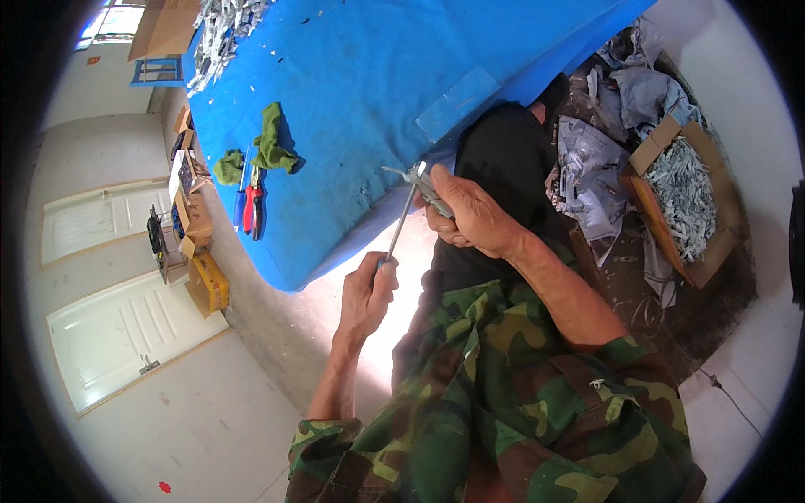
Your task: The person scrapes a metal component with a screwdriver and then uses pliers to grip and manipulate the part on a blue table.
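In my left hand (pixel 367 293) is a screwdriver (pixel 402 220) with a long metal shaft, its blue handle mostly hidden by my closed fingers. Its shaft slants up to a small grey metal part (pixel 431 194) that my right hand (pixel 471 210) grips between thumb and fingers. A short, thin piece sticks out from the part's left end. Whether the tip touches or enters the part I cannot tell. Both hands are in front of the near edge of a table with a blue cover (pixel 335 101).
Red-handled pliers (pixel 253 210), a blue-handled screwdriver (pixel 240 205) and green cloths (pixel 272 141) lie on the table's left. Metal strips (pixel 222 42) are heaped at its far left. To my right stand a carton of similar pieces (pixel 681 197) and plastic bags (pixel 591 168).
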`<act>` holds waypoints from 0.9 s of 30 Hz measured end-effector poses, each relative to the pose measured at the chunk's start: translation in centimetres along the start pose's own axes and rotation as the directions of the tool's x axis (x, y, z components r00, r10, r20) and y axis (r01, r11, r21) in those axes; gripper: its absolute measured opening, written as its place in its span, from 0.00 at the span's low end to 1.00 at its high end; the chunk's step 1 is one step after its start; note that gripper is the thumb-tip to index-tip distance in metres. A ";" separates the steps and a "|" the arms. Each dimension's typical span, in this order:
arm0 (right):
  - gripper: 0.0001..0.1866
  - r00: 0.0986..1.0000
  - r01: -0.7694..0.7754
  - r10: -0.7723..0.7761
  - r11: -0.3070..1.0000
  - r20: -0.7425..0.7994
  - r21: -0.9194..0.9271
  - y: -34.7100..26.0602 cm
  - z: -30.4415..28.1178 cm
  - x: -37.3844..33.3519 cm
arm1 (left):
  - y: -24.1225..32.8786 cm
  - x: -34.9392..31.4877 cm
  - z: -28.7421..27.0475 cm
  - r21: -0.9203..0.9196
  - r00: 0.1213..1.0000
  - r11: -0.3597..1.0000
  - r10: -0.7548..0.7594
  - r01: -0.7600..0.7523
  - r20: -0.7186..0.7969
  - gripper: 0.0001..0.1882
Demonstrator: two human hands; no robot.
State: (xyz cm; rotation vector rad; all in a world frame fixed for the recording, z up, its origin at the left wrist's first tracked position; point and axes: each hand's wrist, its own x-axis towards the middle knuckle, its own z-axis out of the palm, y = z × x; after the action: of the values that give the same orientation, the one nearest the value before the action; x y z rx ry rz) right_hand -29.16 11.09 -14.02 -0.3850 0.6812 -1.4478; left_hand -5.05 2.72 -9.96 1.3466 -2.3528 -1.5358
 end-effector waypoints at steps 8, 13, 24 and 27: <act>0.22 0.995 -0.090 0.096 0.935 0.000 0.342 0.4 0.4 -0.8 | 0.2 0.1 1.9 -0.265 0.994 0.963 -0.016 0.044 0.105 0.22; 0.24 0.998 -0.066 0.067 0.896 0.013 0.438 1.1 0.8 -1.6 | -1.3 1.1 3.0 -0.253 0.995 0.966 0.065 -0.044 0.073 0.25; 0.26 0.997 -0.077 0.078 0.875 0.017 0.478 -0.1 3.8 -3.7 | -2.7 2.3 3.8 -0.121 0.977 0.970 0.204 -0.209 -0.054 0.22; 0.25 0.995 -0.019 0.053 0.935 -0.086 0.355 -0.5 3.5 -4.1 | -2.2 1.3 3.1 -0.046 0.984 0.985 0.166 -0.169 -0.073 0.21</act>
State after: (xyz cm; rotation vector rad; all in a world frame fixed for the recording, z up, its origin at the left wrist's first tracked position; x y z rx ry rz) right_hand -27.22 14.45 -10.25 -0.0229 0.4844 -1.5254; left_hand -5.83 3.79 -13.76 1.1389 -2.3019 -1.4687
